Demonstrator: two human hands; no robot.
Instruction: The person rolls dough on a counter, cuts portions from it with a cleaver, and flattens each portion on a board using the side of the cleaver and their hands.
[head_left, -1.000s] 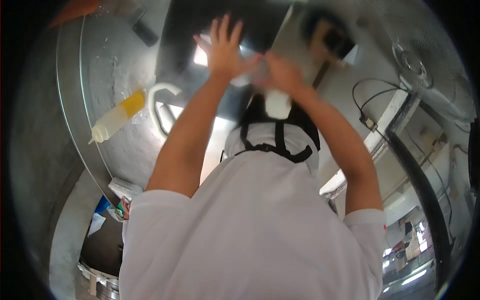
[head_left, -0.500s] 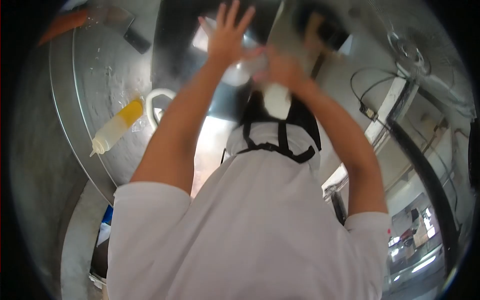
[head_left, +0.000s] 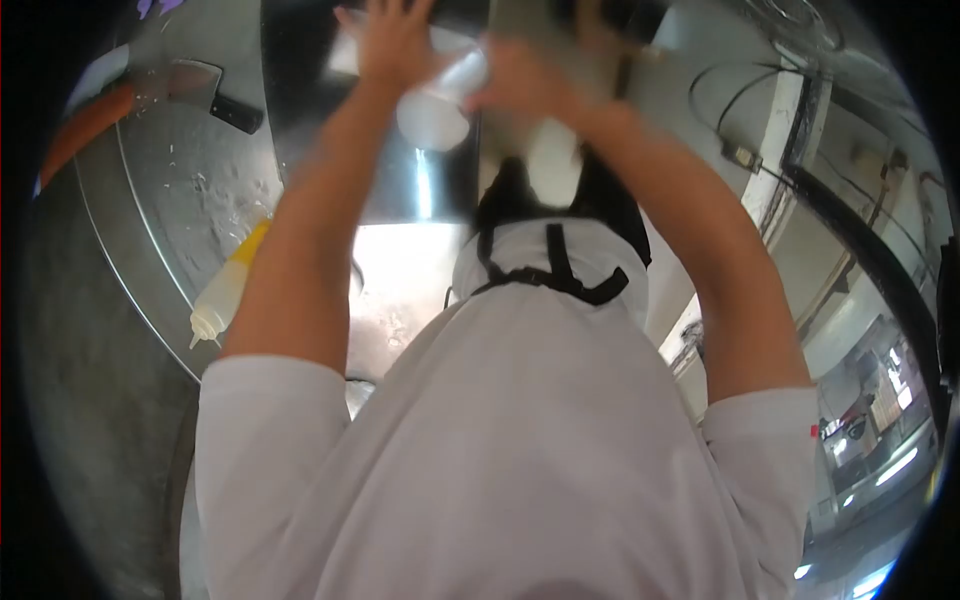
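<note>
My left hand [head_left: 395,45] is over a dark glossy surface [head_left: 310,85], its fingers spread. To its right, my right hand [head_left: 520,80] is bent inward and smeared by motion; its fingers cannot be made out. Between the two hands is a pale, shiny blurred thing [head_left: 464,76], too unclear to name or to tell whether it is held. A whitish round patch [head_left: 433,122] shows on the dark surface just below. A squeeze bottle [head_left: 222,298] with yellow contents lies on the metal top, partly behind my left forearm.
A knife with a black handle [head_left: 237,113] lies at the upper left of the metal top. Another person's forearm [head_left: 92,127] reaches in beyond it. Purple items [head_left: 157,8] show at the top edge. A cable and plug [head_left: 740,155] and a black pipe [head_left: 870,222] are at right.
The view has shifted, so my hands sit higher and further left in it. More of the knife and of the other person's forearm shows. My left forearm now covers the white curved handle and part of the bottle.
</note>
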